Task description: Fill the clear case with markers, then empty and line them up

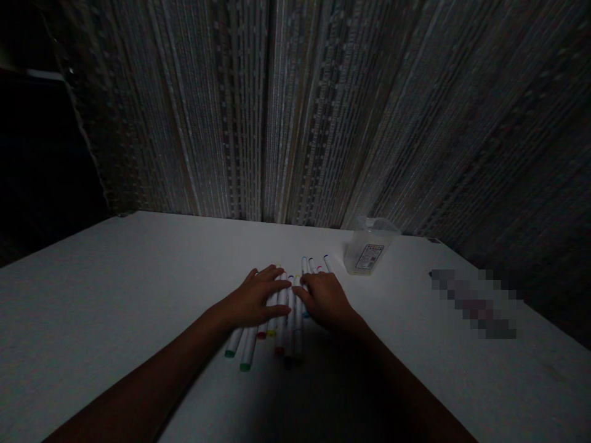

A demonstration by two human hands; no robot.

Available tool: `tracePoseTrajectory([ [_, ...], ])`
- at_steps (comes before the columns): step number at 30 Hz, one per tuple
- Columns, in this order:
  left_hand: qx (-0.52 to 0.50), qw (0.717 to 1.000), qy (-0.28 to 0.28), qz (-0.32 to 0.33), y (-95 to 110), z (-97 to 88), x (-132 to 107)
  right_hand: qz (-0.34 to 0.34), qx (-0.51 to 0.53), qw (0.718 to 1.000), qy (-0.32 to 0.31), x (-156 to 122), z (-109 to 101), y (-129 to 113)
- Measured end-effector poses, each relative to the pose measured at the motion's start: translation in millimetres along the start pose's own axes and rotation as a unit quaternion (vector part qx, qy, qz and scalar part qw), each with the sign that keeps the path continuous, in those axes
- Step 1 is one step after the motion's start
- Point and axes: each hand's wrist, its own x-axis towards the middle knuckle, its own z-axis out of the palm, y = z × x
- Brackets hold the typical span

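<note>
Several white markers (298, 335) with coloured ends lie side by side in a loose row on the table, pointing away from me. My left hand (256, 299) rests palm down across the left part of the row, fingers spread. Two green-ended markers (249, 349) stick out below its wrist. Over the right part lies my right hand (327, 299), palm down, thumb apart from its bent index finger, touching the markers. Beyond its knuckles show the far ends of several markers, one of them a dark blue-tipped marker (327, 263). Both palms hide the middle of the row.
A clear plastic container (357, 246) with a printed label stands behind my right hand. Farther right lies a blurred-out flat object (475, 304). A striped curtain (286, 111) hangs along the back edge of the white table (161, 277). The light is dim.
</note>
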Motion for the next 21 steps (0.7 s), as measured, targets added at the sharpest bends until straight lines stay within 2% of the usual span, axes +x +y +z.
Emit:
tracePoseTrajectory([
  [3, 0.005, 1.0, -0.007, -0.007, 1, -0.2, 0, -0.002, 0.01, 1.0, 0.018, -2, -1, 2],
  [8, 0.003, 1.0, -0.006, -0.007, 0, -0.2, 1, -0.03, 0.01, 0.999, -0.013, -4, -1, 2],
  [11, 0.003, 1.0, -0.003, -0.003, -1, 0.5, 1, -0.026, 0.004, 1.0, -0.002, -2, 2, 2],
  [17, 0.004, 1.0, 0.008, -0.006, -2, 0.6, 1, 0.025, 0.007, 0.996, 0.084, 0, 3, 16],
  [21, 0.009, 1.0, 0.013, 0.001, -5, -1.7, 1, 0.049, -0.019, 0.998, 0.047, 0, 1, 21],
])
